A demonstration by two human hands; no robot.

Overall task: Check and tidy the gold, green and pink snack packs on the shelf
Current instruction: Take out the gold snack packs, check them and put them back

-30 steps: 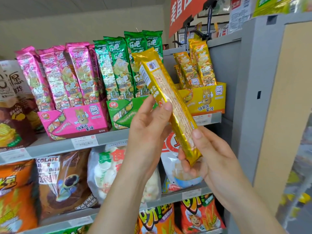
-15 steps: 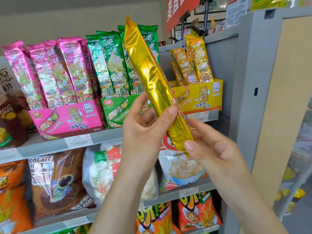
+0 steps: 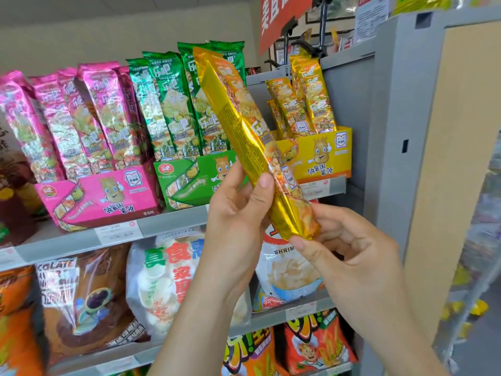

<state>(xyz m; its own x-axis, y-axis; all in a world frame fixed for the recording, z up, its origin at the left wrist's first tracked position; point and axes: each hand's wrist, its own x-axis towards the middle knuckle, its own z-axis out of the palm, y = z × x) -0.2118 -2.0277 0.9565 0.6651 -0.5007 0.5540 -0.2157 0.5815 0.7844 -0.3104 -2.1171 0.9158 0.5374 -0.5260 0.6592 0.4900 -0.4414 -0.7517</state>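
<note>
A long gold snack pack (image 3: 244,126) is held up tilted in front of the shelf, its top leaning left. My left hand (image 3: 238,210) grips its lower middle, thumb on the front. My right hand (image 3: 344,245) pinches its bottom end. Behind it stand the green packs (image 3: 168,104) in a green display box (image 3: 189,180), the pink packs (image 3: 81,118) in a pink box (image 3: 103,199), and a few more gold packs (image 3: 306,101) in a yellow box (image 3: 320,156) at the right.
The grey shelf edge (image 3: 168,229) carries price tags. Large snack bags (image 3: 89,299) fill the shelf below, orange bags (image 3: 311,346) lower still. A grey upright panel (image 3: 393,131) closes the shelf on the right. A red sign (image 3: 279,14) hangs above.
The gold pack has been turned about its length between my hands: first its back label showed, then a plain gold side, now its printed front shows. Both hands kept hold.
</note>
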